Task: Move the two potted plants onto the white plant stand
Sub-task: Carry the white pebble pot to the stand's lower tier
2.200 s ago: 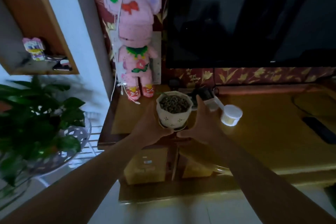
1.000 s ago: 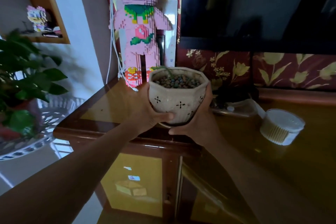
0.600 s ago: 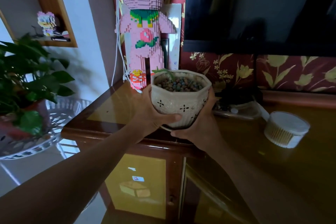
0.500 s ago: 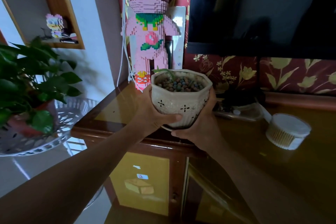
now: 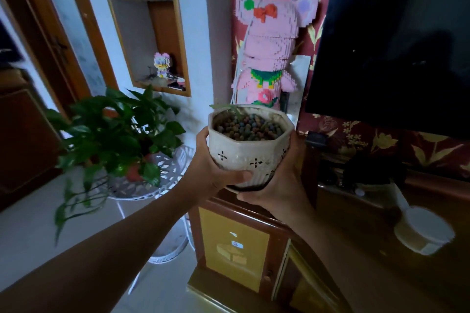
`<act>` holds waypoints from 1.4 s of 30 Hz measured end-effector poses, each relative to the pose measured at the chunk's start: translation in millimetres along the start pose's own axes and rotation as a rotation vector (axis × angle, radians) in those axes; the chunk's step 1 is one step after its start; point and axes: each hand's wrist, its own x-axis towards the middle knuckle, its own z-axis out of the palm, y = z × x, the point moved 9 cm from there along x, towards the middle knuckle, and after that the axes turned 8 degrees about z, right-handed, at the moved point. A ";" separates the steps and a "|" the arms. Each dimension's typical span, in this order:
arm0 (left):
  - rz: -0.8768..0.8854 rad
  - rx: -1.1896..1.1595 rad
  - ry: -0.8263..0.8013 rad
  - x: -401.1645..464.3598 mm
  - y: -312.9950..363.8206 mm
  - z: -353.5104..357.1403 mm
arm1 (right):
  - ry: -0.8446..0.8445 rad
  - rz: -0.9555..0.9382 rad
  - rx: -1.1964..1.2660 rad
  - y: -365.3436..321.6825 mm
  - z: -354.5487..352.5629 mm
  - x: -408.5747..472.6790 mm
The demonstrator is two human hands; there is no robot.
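Observation:
A cream octagonal pot (image 5: 248, 152) filled with clay pebbles and a thin green sprout is held in the air above the cabinet's left front corner. My left hand (image 5: 211, 170) grips its left side and my right hand (image 5: 279, 185) cups its right side and base. To the left stands the white plant stand (image 5: 175, 160), its perforated round top carrying a leafy green plant in a red pot (image 5: 114, 134). The red pot is mostly hidden by leaves.
A wooden TV cabinet (image 5: 254, 244) with yellow door panels lies below the pot. On it stand a pink block bear (image 5: 269, 58), a dark TV (image 5: 396, 40) and a white round container (image 5: 424, 231). A wall niche (image 5: 152, 40) holds a small figure.
Both hands have lifted the cream pot off the cabinet top and carried it left. The view has swung left, bringing the plant stand and leafy plant closer to centre.

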 end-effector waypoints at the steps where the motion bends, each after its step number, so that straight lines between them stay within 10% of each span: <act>1: -0.006 -0.003 0.024 -7.1 8.7 -10.7 | -0.038 0.004 0.026 -9.8 8.7 -1.9; 23: -0.079 0.015 0.075 -167.7 24.4 -195.0 | -0.149 0.081 -0.022 -92.2 185.4 -128.2; 42: -0.181 0.093 0.095 -236.5 -147.9 -215.4 | -0.206 0.143 0.031 51.6 284.4 -174.2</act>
